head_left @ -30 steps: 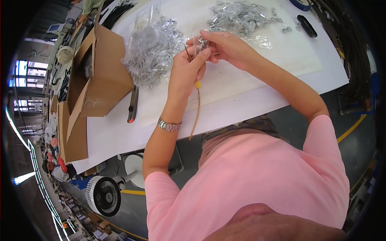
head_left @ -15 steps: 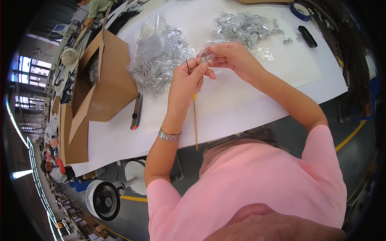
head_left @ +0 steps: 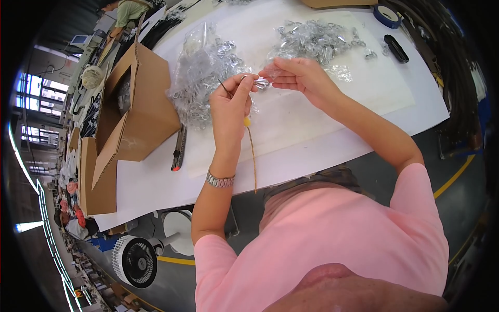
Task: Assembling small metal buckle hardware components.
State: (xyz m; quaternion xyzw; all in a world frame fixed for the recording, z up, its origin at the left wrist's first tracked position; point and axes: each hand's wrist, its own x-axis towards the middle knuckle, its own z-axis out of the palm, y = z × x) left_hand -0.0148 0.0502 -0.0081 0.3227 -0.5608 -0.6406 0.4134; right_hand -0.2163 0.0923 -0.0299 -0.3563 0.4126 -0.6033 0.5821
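Clamped between thumb and forefinger, the grip of my left hand [head_left: 228, 106] holds a small silver metal clasp [head_left: 261, 83] that juts toward my right hand [head_left: 306, 80]; the fingertips cover one end, so I cannot make out its full shape. Both hands are over the worktop [head_left: 322, 132]. A thin dark rod [head_left: 224, 89] sticks up from the left hand, and a yellow tip [head_left: 247, 121] with a twisted cord [head_left: 252, 156] hangs below; the palm hides whether these join. On the right, the fingers are stretched out with the thumb near them. Clear film [head_left: 274, 73] seems to lie at their tips, but glare blurs it, and I cannot tell whether that grip is closed on it.

Just beyond the left hand I see a heap of clear-bagged metal parts [head_left: 200, 99], whose nearer edge the hand partly covers; another pile [head_left: 312, 40] lies beyond the right. The cardboard box [head_left: 148, 101] shows me only a dark slice of its inside. Next to it rests a utility knife [head_left: 179, 148]. A brown board [head_left: 338, 2] is cut off by the upper edge.
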